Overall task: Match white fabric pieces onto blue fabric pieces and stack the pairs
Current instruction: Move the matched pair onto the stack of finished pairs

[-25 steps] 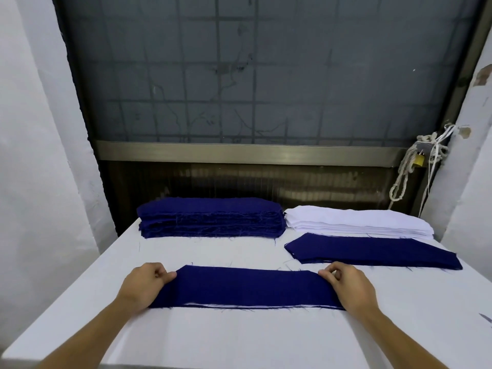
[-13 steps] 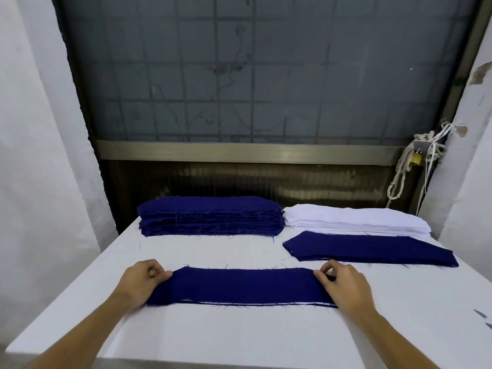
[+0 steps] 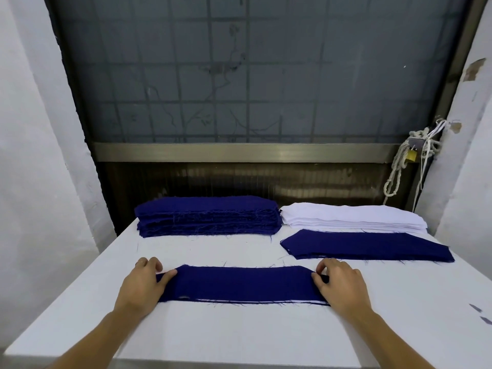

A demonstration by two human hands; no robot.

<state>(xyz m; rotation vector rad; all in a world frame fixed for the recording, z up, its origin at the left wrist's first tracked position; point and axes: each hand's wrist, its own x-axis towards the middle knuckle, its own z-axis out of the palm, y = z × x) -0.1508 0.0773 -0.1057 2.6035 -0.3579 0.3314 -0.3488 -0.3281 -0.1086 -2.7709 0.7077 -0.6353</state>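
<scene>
Right hand (image 3: 340, 286) inward; blue strip (image 3: 239, 284) crosswise

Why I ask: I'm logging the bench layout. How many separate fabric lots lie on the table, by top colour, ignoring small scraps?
Blue on top: 3, namely the tall stack, the flat pile and the strip held at its ends by the left hand and the right hand
White on top: 1, the white stack
Total: 4

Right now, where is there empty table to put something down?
The wide strip of table between the blue piece and the near edge is bare. So is the left side in front of the blue stack. The back is crowded: blue stack, white stack, paired pile.
</scene>
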